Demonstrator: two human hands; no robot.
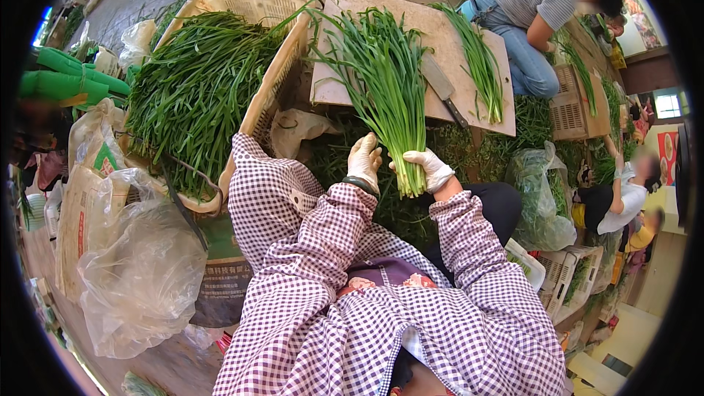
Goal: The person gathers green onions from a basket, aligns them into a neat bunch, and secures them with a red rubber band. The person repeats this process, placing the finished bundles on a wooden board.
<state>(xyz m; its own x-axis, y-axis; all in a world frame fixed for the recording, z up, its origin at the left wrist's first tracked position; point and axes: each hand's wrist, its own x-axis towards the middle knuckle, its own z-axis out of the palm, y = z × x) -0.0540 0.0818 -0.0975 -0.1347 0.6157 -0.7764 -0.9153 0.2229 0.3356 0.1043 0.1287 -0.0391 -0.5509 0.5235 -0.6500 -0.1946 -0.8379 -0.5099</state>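
My right hand (428, 169), in a whitish glove, grips a thick bunch of garlic chives (393, 88) near its pale stem ends. The leaves fan away from me over the near edge of a board (462, 38). Just left of the stems, my left hand (364, 160) is gloved too, its fingers curled in and nothing seen in them. On the board, right of the bunch, lies a cleaver (439, 80) with a dark handle pointing towards me. A smaller bunch of chives (479, 63) rests further right on the same board.
A plastic crate (264, 102) heaped with chives (203, 88) stands at my left. Near it sits a clear plastic bag (146, 269). Loose greens (404, 214) lie below my hands. A bagged heap of greens (542, 198) is at right. A co-worker (528, 11) crouches beyond the board.
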